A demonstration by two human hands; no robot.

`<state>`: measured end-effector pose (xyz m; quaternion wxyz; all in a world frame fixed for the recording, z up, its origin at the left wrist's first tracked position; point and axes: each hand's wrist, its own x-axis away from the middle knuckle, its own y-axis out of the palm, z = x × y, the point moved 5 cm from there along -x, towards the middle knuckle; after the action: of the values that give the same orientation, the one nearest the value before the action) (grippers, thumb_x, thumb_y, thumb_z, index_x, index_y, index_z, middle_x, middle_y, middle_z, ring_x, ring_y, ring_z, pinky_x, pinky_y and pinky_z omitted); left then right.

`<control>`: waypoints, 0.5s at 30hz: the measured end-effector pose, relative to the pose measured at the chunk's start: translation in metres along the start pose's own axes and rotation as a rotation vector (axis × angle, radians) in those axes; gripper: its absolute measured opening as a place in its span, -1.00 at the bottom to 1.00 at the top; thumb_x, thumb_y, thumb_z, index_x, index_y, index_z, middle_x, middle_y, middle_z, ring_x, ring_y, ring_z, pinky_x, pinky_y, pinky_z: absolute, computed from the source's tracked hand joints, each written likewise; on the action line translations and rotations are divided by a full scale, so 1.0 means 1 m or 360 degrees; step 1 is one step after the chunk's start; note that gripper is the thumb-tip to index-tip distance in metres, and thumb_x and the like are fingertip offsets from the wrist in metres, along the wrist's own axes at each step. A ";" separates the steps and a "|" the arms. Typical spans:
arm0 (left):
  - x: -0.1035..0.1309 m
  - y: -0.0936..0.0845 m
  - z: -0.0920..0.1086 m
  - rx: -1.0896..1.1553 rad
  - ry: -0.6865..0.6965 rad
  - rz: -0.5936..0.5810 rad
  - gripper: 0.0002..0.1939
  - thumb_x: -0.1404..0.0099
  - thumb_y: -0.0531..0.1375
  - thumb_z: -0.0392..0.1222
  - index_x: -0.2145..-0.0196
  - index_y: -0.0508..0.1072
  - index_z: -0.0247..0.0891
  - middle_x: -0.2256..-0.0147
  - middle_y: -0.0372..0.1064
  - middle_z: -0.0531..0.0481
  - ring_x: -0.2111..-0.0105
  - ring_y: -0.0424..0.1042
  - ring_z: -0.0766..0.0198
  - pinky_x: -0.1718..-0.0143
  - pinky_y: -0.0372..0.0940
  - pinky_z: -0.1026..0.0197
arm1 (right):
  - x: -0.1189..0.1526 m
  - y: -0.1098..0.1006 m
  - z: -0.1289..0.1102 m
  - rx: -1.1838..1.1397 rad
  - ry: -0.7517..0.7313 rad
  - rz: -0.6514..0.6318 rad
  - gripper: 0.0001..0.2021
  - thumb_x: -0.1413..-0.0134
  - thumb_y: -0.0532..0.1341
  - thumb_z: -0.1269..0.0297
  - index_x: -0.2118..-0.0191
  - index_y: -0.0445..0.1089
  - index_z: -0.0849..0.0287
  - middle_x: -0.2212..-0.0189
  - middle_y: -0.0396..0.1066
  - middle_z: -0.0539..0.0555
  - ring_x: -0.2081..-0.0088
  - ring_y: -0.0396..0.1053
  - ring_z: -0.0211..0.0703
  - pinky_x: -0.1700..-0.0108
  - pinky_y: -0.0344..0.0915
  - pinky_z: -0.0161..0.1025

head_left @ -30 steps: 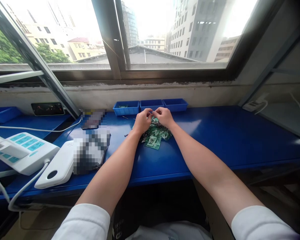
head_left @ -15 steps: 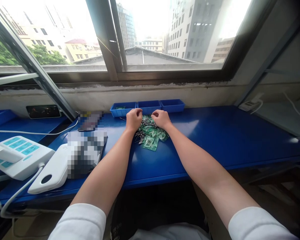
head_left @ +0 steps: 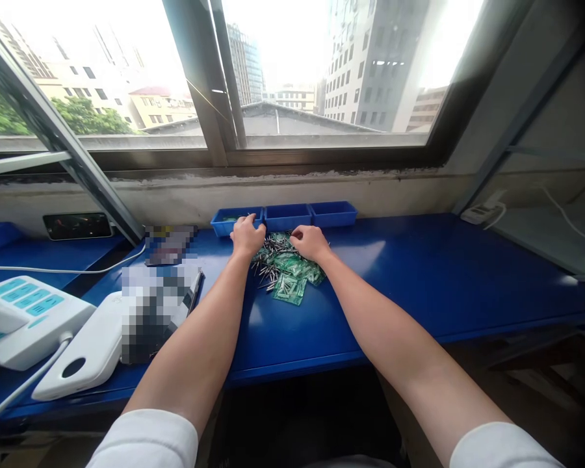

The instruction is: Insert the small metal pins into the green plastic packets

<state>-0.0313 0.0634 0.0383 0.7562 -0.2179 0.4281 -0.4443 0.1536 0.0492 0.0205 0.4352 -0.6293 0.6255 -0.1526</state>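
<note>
My left hand (head_left: 248,236) is at the front edge of the left blue bin (head_left: 223,225), its fingers bent over the rim; what they hold, if anything, is too small to name. Some green packets lie in that bin. My right hand (head_left: 311,242) is closed at the back right of the pile, thumb and fingers together, their contents hidden. Between and below my hands, loose metal pins (head_left: 269,265) lie heaped with green plastic packets (head_left: 290,288) on the blue table (head_left: 292,338).
A middle bin (head_left: 287,217) and a right bin (head_left: 333,213) stand beside the left one, along the wall. At the left are a phone (head_left: 78,225), a power strip (head_left: 29,318), a white device (head_left: 82,348) and cables.
My left hand has moved left and away from the pile to the left bin. My right hand has stayed near the pile. The view has shifted slightly.
</note>
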 end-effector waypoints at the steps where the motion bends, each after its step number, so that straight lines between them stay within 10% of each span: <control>1: 0.001 0.003 0.005 -0.0032 0.0035 -0.0033 -0.51 -0.19 0.06 -0.13 -0.07 0.37 -0.25 -0.05 0.31 -0.17 -0.05 0.27 -0.02 -0.07 0.18 -0.02 | 0.000 0.000 -0.001 0.0042 -0.0015 0.0003 -0.80 -0.06 0.15 0.24 0.26 0.49 0.14 0.29 0.51 0.07 0.21 0.42 -0.13 0.20 0.30 -0.31; 15: -0.030 0.041 0.065 -0.0394 0.0542 -0.0216 -0.57 -0.22 0.03 -0.04 0.06 0.41 -0.32 0.01 0.33 -0.38 -0.06 0.20 -0.23 -0.03 0.03 -0.28 | 0.000 0.002 -0.007 0.0245 -0.0108 -0.0019 -0.78 -0.02 0.16 0.26 0.24 0.50 0.14 0.22 0.50 0.13 0.08 0.37 0.00 0.09 0.28 -0.23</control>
<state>0.0359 0.1069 0.0580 0.6090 -0.2592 0.5851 -0.4686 0.1474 0.0468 0.0229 0.5024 -0.6026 0.5929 -0.1814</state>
